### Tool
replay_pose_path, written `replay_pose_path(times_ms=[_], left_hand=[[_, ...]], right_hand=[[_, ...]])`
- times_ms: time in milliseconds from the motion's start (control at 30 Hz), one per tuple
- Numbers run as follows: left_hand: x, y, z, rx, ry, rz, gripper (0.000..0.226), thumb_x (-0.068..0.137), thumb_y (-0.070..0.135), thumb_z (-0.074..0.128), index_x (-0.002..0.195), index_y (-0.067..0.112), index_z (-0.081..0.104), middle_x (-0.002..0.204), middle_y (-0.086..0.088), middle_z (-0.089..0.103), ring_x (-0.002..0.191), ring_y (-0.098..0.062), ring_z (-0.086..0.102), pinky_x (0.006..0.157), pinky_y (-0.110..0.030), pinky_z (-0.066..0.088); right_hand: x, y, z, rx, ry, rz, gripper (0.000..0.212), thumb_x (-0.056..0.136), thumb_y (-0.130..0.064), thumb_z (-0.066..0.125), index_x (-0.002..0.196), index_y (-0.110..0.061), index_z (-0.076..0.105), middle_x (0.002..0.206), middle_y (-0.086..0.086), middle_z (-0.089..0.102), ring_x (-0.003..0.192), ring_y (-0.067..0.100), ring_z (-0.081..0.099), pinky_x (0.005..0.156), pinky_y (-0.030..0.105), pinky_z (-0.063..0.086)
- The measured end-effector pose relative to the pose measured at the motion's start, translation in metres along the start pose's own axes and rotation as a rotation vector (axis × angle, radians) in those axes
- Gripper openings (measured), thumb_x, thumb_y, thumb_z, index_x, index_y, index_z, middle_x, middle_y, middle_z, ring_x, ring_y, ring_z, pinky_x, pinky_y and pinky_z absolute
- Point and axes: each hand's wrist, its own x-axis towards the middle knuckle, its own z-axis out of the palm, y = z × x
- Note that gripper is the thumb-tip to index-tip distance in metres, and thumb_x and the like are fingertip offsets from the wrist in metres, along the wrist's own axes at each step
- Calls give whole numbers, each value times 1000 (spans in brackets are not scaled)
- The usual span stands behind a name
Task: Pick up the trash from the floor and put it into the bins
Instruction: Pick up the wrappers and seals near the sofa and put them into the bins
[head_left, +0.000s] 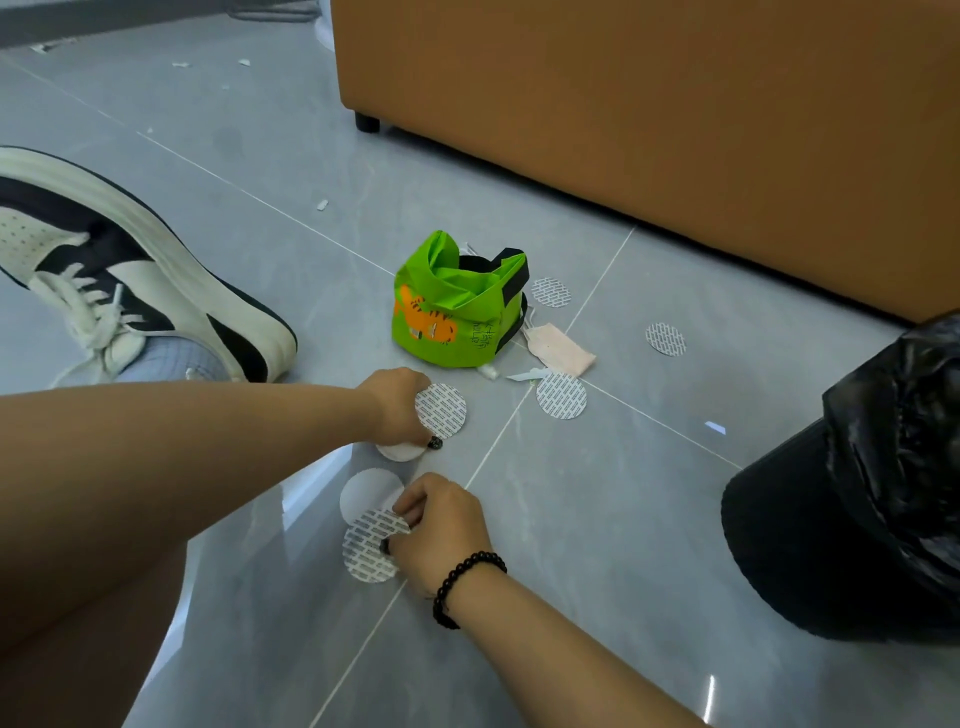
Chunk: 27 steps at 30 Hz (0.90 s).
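The trash is a scatter of thin round white paper discs printed with fine grey lines of text, lying flat on the grey tiled floor (623, 519). The left hand (397, 408) pinches one printed disc (441, 411) upright, with a plain white disc (400, 451) just under its fingers. The right hand (441, 530), wearing a black bead bracelet (465, 584), pinches another printed disc (370, 546) at its edge, beside a blank white disc (366, 491). Three more printed discs lie apart further out (561, 396) (551, 292) (665, 339). Between them stands a crumpled green bag with an orange cartoon tiger (452, 312), touching a pale pink folded packet (561, 347). A black plastic bin liner (872, 493) sits at the right, a brown sofa (649, 104) behind, a black-and-white sneaker (130, 270) at the left.
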Motion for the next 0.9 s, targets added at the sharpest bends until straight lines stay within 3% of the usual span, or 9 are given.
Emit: replay_pose_path(times_ms=[100,233,333,433,500,600,733,800,900], left_hand=[[-4,3,0,1,-19,8,64,86,39,66,137,9,42,139,-10,47,126,-27,45,96,-29,37],[-7,8,-7,-52,-5,51,39,87,35,65,113,6,57,111,-10,58,96,-24,52,76,-26,37],[-10,8,-14,-101,33,50,33,86,34,67,105,9,59,96,-3,53,88,-19,48,73,-25,36],[-8,8,-21,-104,74,39,28,86,36,66,92,11,55,93,-5,53,86,-21,48,70,-27,35],[-6,11,-27,-133,97,45,32,85,37,67,92,8,57,96,-10,58,88,-24,53,71,-31,40],[-5,13,-31,-176,117,54,41,85,39,66,107,4,63,107,-14,63,99,-29,58,82,-36,45],[-10,18,-35,-201,114,40,43,85,41,66,105,3,63,106,-17,63,99,-31,58,82,-37,46],[-17,27,-39,-248,124,59,38,86,37,66,106,4,64,104,-14,65,97,-28,59,77,-32,45],[-33,50,-47,-323,149,104,24,87,28,66,100,8,63,88,-1,61,90,-23,57,70,-21,37]], right_hand=[[-13,7,-2,99,8,17,35,76,-5,66,87,-30,44,95,-4,57,87,10,58,72,15,51],[-27,4,-9,281,-29,28,35,81,-5,63,101,-26,44,76,-8,52,65,-1,50,52,1,40],[-21,-14,-9,295,-35,41,47,81,-6,63,122,-19,43,77,-9,52,74,3,54,65,4,44],[-6,-27,-7,245,-10,115,60,79,-6,64,132,-15,37,112,4,59,108,19,58,92,28,50],[2,-31,-8,165,-28,125,55,78,-5,65,128,-12,44,123,7,55,114,23,55,94,32,49],[6,-31,-11,67,-53,116,38,76,-5,65,112,-8,55,116,8,57,107,25,58,88,33,52],[-2,-24,-12,54,-42,84,25,74,-2,65,98,-8,60,109,6,61,100,21,60,84,35,55],[-13,-19,-18,53,-48,45,14,75,-2,66,79,-13,59,93,1,59,93,17,60,83,30,55],[-39,-7,-34,34,-109,7,29,80,-7,65,66,-23,46,73,-11,48,82,11,55,79,25,54]])
